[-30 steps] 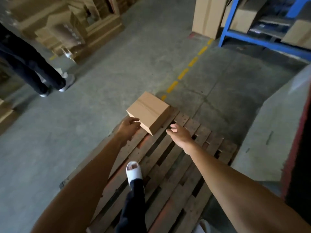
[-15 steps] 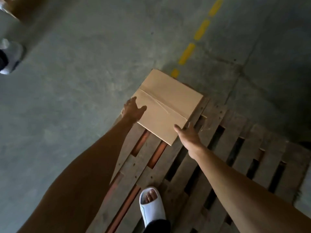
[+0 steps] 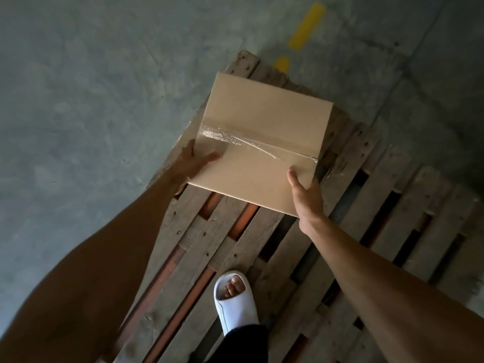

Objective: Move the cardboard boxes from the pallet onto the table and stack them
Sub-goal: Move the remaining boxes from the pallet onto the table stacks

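A single brown cardboard box (image 3: 264, 132), sealed with clear tape across its top, sits at the far end of the wooden pallet (image 3: 387, 218). My left hand (image 3: 190, 162) holds its left side, thumb lying over the top edge. My right hand (image 3: 306, 196) grips the near right corner, thumb on the top face and fingers hidden down the side. The table is out of view.
Grey concrete floor (image 3: 91, 100) surrounds the pallet, with yellow dashed line marks (image 3: 306, 24) beyond it. My foot in a white slipper (image 3: 234, 299) stands on the pallet slats, which have gaps between them.
I have leaned in over the pallet, so the box looks larger. Both hands went from reaching toward the box to holding its two sides.
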Action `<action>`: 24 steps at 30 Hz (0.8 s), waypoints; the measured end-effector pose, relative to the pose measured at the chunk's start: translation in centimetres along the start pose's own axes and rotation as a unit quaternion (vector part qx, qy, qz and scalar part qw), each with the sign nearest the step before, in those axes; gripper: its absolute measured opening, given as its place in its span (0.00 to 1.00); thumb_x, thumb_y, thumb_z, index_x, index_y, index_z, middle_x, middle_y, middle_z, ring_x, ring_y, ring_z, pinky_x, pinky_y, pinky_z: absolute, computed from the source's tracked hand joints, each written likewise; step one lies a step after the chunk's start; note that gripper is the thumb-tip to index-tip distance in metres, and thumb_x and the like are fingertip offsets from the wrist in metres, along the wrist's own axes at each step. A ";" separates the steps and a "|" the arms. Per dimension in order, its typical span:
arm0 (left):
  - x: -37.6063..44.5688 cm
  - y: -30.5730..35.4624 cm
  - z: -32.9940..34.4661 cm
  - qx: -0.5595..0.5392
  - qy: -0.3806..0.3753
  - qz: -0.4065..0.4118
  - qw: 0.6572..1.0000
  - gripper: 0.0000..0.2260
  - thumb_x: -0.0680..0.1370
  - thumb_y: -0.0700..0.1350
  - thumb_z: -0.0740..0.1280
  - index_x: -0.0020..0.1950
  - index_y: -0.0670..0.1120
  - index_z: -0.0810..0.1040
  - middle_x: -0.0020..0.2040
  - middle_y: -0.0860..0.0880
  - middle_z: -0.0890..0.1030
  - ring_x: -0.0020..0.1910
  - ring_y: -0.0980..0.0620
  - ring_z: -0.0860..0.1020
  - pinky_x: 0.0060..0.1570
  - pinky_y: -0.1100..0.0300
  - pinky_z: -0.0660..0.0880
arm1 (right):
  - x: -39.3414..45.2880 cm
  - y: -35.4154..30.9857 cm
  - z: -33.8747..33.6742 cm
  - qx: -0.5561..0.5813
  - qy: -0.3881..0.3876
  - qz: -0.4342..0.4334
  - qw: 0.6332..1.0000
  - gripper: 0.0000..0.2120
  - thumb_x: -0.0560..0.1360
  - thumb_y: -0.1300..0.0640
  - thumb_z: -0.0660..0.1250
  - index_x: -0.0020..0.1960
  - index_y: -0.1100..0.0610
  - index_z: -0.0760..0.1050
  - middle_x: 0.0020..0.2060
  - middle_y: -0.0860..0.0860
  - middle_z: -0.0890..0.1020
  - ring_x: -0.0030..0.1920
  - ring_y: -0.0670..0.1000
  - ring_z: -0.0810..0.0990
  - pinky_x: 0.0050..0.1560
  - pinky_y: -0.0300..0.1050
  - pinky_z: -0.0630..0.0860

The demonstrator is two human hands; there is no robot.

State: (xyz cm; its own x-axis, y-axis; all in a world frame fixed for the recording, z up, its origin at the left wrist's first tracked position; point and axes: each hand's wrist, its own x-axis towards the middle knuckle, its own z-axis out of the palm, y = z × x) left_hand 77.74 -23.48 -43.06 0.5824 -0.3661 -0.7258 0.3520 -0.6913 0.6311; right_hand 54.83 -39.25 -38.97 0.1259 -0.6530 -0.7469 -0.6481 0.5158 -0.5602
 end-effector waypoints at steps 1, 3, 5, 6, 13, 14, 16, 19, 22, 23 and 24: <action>-1.1 -0.5 0.4 -0.023 -0.012 -0.007 1.000 0.37 0.67 0.57 0.80 0.71 0.47 0.70 0.64 0.46 0.80 0.59 0.44 0.81 0.56 0.48 0.80 | -0.2 0.1 -0.5 -0.014 -0.006 -0.005 1.000 0.31 0.76 0.39 0.68 0.73 0.51 0.66 0.56 0.49 0.76 0.54 0.51 0.75 0.55 0.44 0.72; -3.8 -1.0 0.8 -0.054 -0.029 -0.017 0.998 0.35 0.70 0.51 0.79 0.72 0.47 0.69 0.63 0.46 0.80 0.60 0.45 0.80 0.54 0.52 0.80 | -1.3 0.1 -2.3 -0.028 -0.019 -0.018 0.999 0.30 0.75 0.38 0.68 0.73 0.49 0.67 0.54 0.46 0.76 0.54 0.51 0.76 0.57 0.50 0.75; -7.7 -0.3 0.9 -0.061 -0.019 -0.011 0.998 0.35 0.70 0.51 0.79 0.73 0.47 0.68 0.63 0.47 0.79 0.60 0.46 0.80 0.54 0.53 0.80 | -3.8 -0.8 -4.6 -0.036 -0.034 -0.032 0.998 0.30 0.75 0.38 0.68 0.73 0.47 0.66 0.47 0.40 0.74 0.53 0.51 0.74 0.54 0.53 0.75; -9.7 0.2 0.8 -0.056 -0.008 -0.004 0.998 0.34 0.71 0.51 0.78 0.73 0.46 0.68 0.63 0.47 0.79 0.59 0.46 0.80 0.53 0.54 0.79 | -5.1 -1.4 -5.8 -0.036 -0.045 -0.037 0.998 0.31 0.75 0.38 0.67 0.74 0.46 0.65 0.46 0.37 0.72 0.52 0.50 0.74 0.52 0.53 0.74; -28.7 8.2 2.1 -0.124 0.045 0.066 0.989 0.37 0.70 0.54 0.78 0.73 0.48 0.65 0.59 0.49 0.78 0.55 0.49 0.81 0.42 0.60 0.82 | -18.4 -7.3 -17.6 0.013 -0.084 -0.085 0.993 0.25 0.75 0.39 0.69 0.69 0.38 0.67 0.46 0.35 0.74 0.44 0.39 0.73 0.48 0.52 0.75; -31.8 9.8 2.6 -0.134 0.045 0.078 0.987 0.37 0.69 0.55 0.78 0.72 0.49 0.65 0.60 0.48 0.78 0.55 0.49 0.81 0.40 0.61 0.81 | -20.6 -8.3 -20.0 0.014 -0.087 -0.098 0.991 0.26 0.75 0.39 0.69 0.70 0.39 0.67 0.45 0.34 0.74 0.44 0.39 0.73 0.50 0.53 0.75; -37.9 12.8 3.7 -0.141 0.052 0.097 0.984 0.37 0.67 0.57 0.79 0.71 0.49 0.66 0.60 0.47 0.79 0.54 0.48 0.81 0.37 0.62 0.81 | -24.6 -9.8 -24.8 0.016 -0.092 -0.118 0.989 0.28 0.74 0.38 0.69 0.71 0.40 0.67 0.45 0.34 0.74 0.44 0.39 0.73 0.53 0.54 0.75; -46.8 16.6 6.0 -0.144 0.082 0.135 0.977 0.38 0.65 0.59 0.79 0.69 0.50 0.67 0.59 0.48 0.79 0.54 0.50 0.80 0.37 0.62 0.80 | -30.5 -11.4 -32.1 0.022 -0.093 -0.173 0.980 0.28 0.73 0.37 0.69 0.70 0.42 0.69 0.45 0.34 0.75 0.47 0.45 0.76 0.58 0.57 0.76; -54.6 19.7 8.9 -0.141 0.079 0.169 0.972 0.38 0.66 0.59 0.77 0.70 0.51 0.65 0.58 0.49 0.78 0.55 0.49 0.79 0.47 0.53 0.81 | -35.5 -12.5 -39.4 0.031 -0.089 -0.211 0.973 0.27 0.74 0.37 0.69 0.70 0.43 0.68 0.45 0.35 0.74 0.52 0.49 0.75 0.59 0.57 0.75; -57.6 20.4 10.3 -0.142 0.081 0.182 0.970 0.36 0.68 0.58 0.77 0.70 0.50 0.65 0.59 0.49 0.78 0.55 0.49 0.79 0.48 0.51 0.80 | -37.5 -12.5 -42.4 0.037 -0.093 -0.229 0.968 0.27 0.74 0.38 0.69 0.70 0.43 0.68 0.45 0.35 0.74 0.52 0.49 0.75 0.58 0.57 0.75; -60.1 21.1 11.5 -0.147 0.084 0.195 0.966 0.35 0.69 0.57 0.77 0.70 0.50 0.65 0.59 0.48 0.78 0.55 0.49 0.79 0.50 0.50 0.80 | -39.0 -12.5 -45.0 0.041 -0.095 -0.248 0.963 0.27 0.74 0.38 0.69 0.70 0.43 0.69 0.45 0.36 0.74 0.52 0.49 0.75 0.58 0.57 0.75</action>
State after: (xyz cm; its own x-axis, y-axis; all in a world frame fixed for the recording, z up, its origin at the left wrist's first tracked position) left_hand 41.75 -23.27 10.73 0.8142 -0.4401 -0.3786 0.2613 -0.3047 0.9159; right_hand 24.23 -45.17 13.29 0.5456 -0.7206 -0.4278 -0.4124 0.2134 -0.8856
